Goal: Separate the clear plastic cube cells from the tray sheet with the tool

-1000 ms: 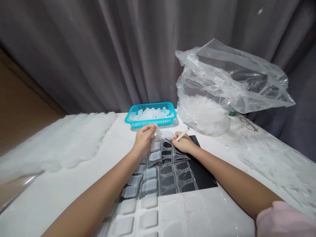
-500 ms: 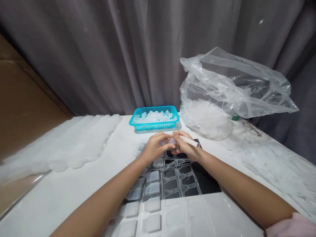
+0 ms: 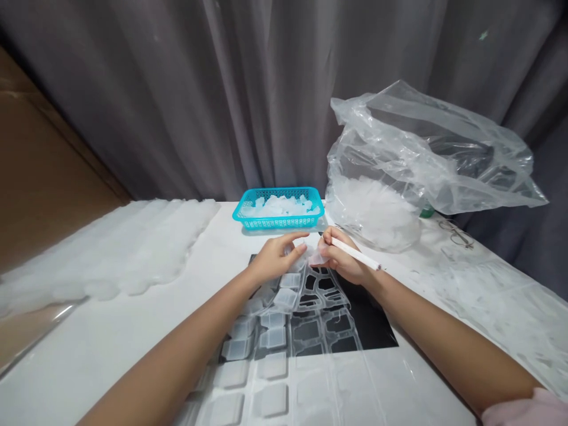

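Trimming step, I reckon: right hand pinching clear scrap and white stick, left hand half-open over clear moulded sheet; scrap wants pulling free next

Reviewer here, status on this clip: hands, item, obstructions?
Right hand: white stick, small clear piece. Left hand: over clear moulded sheet on black mat. Blue basket just beyond, not blocking.
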`<state>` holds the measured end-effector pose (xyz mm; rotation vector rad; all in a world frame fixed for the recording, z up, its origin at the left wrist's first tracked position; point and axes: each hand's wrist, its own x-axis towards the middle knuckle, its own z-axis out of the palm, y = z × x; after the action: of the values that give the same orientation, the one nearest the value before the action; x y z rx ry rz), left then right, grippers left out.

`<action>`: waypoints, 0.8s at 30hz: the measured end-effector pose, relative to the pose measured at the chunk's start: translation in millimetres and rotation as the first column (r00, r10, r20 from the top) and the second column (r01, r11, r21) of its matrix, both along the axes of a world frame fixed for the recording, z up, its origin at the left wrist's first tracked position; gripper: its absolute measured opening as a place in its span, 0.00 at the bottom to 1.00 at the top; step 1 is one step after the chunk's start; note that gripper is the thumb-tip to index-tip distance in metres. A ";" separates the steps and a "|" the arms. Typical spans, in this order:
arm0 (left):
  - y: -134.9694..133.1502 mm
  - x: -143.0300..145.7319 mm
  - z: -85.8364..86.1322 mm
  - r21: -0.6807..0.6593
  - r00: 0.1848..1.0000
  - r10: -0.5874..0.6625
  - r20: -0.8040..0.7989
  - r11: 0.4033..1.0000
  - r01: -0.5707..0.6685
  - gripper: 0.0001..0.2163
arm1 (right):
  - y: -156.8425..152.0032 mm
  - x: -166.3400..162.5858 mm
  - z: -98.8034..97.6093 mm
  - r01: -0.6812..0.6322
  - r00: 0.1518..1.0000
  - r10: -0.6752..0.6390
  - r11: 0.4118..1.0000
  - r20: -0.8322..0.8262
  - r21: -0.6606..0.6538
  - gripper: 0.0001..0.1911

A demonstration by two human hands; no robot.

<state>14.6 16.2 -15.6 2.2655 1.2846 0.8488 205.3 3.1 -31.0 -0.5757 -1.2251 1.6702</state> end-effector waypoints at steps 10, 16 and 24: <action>-5.7 4.0 19.2 -0.245 0.997 -0.025 0.071 0.969 0.042 0.18 | -2.1 2.2 -6.7 -0.009 1.000 0.012 0.965 -0.007 0.262 0.13; -11.7 7.7 25.4 -0.231 0.976 0.040 0.213 0.973 0.010 0.18 | -7.2 4.8 2.9 0.007 0.998 -0.025 0.949 0.054 0.316 0.17; -16.1 10.0 27.5 -0.179 0.956 0.031 0.293 0.984 0.023 0.18 | -11.5 4.0 8.7 -0.059 0.995 0.037 0.967 0.093 0.247 0.22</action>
<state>24.6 0.1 11.9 1.9112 1.1777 0.9858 209.2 -8.4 -22.3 -0.4699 -1.4976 1.5125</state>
